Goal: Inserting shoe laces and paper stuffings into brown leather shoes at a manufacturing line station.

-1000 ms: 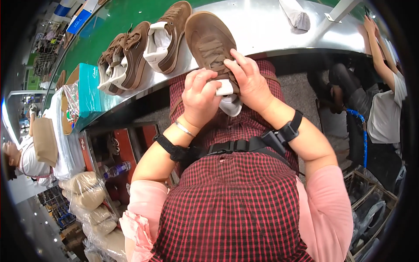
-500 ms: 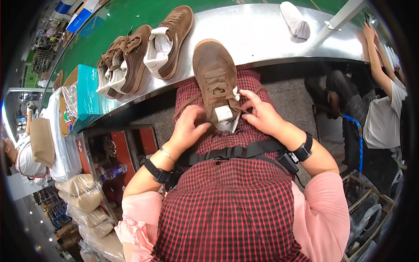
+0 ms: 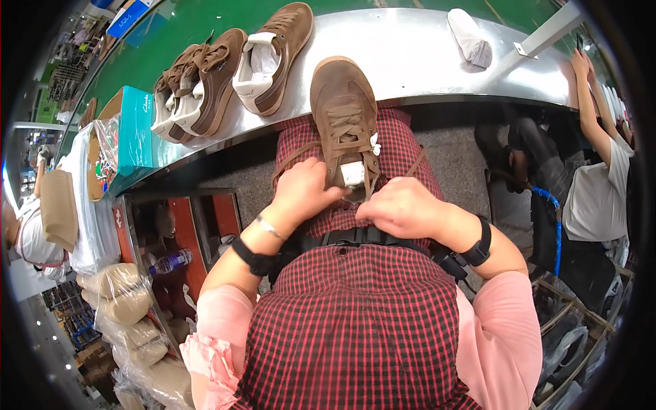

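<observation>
A brown lace-up shoe (image 3: 342,92) rests on my lap, toe pointing away and leaning on the metal table edge. Inside its opening shows a white tongue label (image 3: 353,173), and a small white tag (image 3: 374,143) hangs at the right side of the laces. My left hand (image 3: 305,191) is closed at the left of the heel, thumb against the collar. At the right of the heel, my right hand (image 3: 403,208) has its fingers curled and pressed together; what they pinch is hidden. The loose lace ends lie out to both sides over my checked apron (image 3: 348,321).
Several matching brown shoes (image 3: 277,58) stand on the metal table (image 3: 389,48) to the left, beside an open teal box (image 3: 140,130). A white stuffed shoe form (image 3: 469,37) lies farther right, near a metal post (image 3: 547,31). Another person (image 3: 598,184) sits at the right.
My right hand has moved down toward the heel and its fingers have curled in. My left hand has shifted slightly right, closing on the collar. The view has tilted a little.
</observation>
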Motion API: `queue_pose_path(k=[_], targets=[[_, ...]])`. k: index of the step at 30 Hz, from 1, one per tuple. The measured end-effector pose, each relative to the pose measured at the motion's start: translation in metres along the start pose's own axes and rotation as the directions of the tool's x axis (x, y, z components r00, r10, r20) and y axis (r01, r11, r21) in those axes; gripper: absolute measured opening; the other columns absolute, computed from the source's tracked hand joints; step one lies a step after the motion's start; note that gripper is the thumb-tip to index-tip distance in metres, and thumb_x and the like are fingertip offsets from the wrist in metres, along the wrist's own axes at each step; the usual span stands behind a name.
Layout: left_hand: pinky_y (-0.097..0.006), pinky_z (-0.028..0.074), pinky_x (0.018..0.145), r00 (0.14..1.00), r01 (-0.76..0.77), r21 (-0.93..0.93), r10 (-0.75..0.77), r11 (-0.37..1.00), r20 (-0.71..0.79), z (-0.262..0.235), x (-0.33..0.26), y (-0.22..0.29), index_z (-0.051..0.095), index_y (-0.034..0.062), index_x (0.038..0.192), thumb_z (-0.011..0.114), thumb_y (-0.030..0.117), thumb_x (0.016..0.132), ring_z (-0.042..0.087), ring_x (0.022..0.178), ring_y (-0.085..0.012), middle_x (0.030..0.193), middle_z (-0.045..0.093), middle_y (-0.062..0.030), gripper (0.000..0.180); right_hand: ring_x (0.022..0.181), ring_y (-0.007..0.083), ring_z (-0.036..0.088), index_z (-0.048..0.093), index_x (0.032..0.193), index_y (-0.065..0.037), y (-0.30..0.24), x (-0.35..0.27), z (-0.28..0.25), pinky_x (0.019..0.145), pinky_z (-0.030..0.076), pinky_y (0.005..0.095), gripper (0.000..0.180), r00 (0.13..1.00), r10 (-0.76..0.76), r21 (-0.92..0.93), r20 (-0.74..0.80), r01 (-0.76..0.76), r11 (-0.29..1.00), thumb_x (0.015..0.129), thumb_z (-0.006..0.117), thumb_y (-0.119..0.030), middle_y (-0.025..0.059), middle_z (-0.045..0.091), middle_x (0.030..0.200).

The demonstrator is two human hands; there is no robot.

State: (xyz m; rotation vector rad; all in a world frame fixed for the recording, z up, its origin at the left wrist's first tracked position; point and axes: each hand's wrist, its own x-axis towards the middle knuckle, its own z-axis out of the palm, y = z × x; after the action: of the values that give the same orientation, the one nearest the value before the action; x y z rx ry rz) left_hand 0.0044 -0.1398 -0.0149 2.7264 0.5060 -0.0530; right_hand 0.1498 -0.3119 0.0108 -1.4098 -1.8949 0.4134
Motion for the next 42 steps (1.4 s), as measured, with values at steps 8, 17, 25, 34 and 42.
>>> queue_pose_path(k=[8, 17, 25, 34, 42], targets=[[-0.044, 0.050, 0.067, 0.996, -0.061, 0.037, 0.063, 0.997, -0.056, 0.022, 0.000, -0.016, 0.061, 0.0028, 0.079, 0.068, 0.029, 0.067, 0.061, 0.077, -0.0319, 0.082, 0.059, -0.0127, 0.030, 0.063, 0.0281, 0.063, 0.060, 0.093, -0.014, -0.009, -0.012, -0.007, 0.056, 0.050, 0.0398, 0.021, 0.899, 0.210, 0.157, 0.383, -0.288, 0.945, 0.073, 0.055, -0.009, 0.0070, 0.064, 0.071], [-0.042, 0.047, 0.070, 0.990, -0.127, -0.267, 0.140, 0.955, 0.031, -0.009, -0.017, -0.019, 0.064, 0.0033, 0.074, 0.065, 0.023, 0.077, 0.059, 0.078, -0.0311, 0.077, 0.060, -0.0120, 0.020, 0.078, 0.0215, 0.066, 0.063, 0.094, -0.004, 0.031, 0.044, -0.025, 0.069, 0.051, 0.0293, 0.013, 0.925, 0.327, 0.297, -0.192, -0.263, 0.918, 0.082, 0.060, -0.007, 0.0117, 0.066, 0.087], [-0.034, 0.041, 0.066, 0.930, -0.120, -0.758, 0.340, 0.641, 0.141, -0.055, -0.021, 0.016, 0.054, 0.0006, 0.067, 0.063, 0.012, 0.081, 0.050, 0.069, -0.0235, 0.068, 0.051, -0.0088, 0.021, 0.081, 0.0147, 0.062, 0.060, 0.099, -0.004, 0.072, 0.048, 0.007, 0.073, 0.049, 0.0284, 0.015, 0.835, 0.545, 0.335, -0.082, -0.492, 0.804, 0.084, 0.056, -0.008, 0.0086, 0.065, 0.087], [-0.035, 0.045, 0.066, 0.857, -0.386, -0.805, 0.498, 0.450, -0.132, -0.108, -0.059, -0.001, 0.057, -0.0009, 0.061, 0.065, 0.017, 0.078, 0.059, 0.068, -0.0263, 0.068, 0.060, -0.0120, 0.026, 0.083, 0.0104, 0.060, 0.063, 0.097, -0.002, 0.052, -0.013, -0.014, 0.074, 0.048, 0.0261, 0.015, 0.754, 0.637, 0.544, -0.159, -0.472, 0.694, 0.082, 0.061, -0.005, 0.0043, 0.065, 0.089], [-0.035, 0.046, 0.056, 0.997, 0.032, -0.426, 0.000, 0.904, 0.076, -0.099, -0.054, -0.026, 0.063, -0.0008, 0.078, 0.064, 0.016, 0.080, 0.058, 0.061, -0.0250, 0.070, 0.059, -0.0101, 0.017, 0.076, 0.0272, 0.064, 0.062, 0.089, -0.011, 0.011, 0.008, -0.008, 0.062, 0.051, 0.0361, 0.011, 0.966, 0.258, -0.121, 0.024, -0.253, 0.960, 0.079, 0.063, -0.014, 0.0087, 0.064, 0.081]])
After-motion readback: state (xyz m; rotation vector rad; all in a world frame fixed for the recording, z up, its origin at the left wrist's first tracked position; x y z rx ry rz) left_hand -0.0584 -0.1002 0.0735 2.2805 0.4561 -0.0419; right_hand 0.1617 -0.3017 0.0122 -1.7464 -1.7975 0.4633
